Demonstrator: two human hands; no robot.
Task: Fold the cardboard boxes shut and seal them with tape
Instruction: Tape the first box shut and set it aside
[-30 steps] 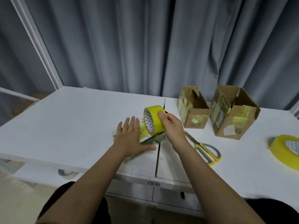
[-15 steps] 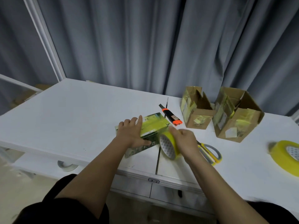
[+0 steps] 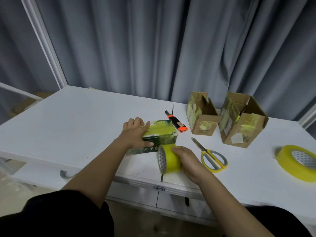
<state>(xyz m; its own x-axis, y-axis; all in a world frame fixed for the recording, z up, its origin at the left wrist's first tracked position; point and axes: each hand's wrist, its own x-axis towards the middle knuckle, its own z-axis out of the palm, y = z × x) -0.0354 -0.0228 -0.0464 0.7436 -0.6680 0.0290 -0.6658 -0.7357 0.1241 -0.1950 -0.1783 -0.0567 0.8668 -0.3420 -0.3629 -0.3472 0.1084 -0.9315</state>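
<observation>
A small green printed box [image 3: 162, 132] lies on the white table [image 3: 77, 127], with a strip of yellow tape running across its top. My left hand [image 3: 135, 134] holds the box at its left end, fingers curled over the far edge and thumb along the near side. My right hand [image 3: 188, 161] grips a yellow tape roll [image 3: 169, 159] just in front of the box's near right corner, low over the table. Two brown cardboard boxes [image 3: 203, 124] [image 3: 242, 132] stand with their flaps open at the back right, old yellow tape on their sides.
Yellow-handled scissors [image 3: 212, 156] lie right of my right hand. An orange and black utility knife [image 3: 176, 124] lies behind the green box. A second yellow tape roll [image 3: 297, 163] lies flat at the far right. Grey curtains hang behind the table.
My right hand brought the tape roll from above the green box down over its near side, towards me. My left hand slid from lying flat on top to holding the left end.
</observation>
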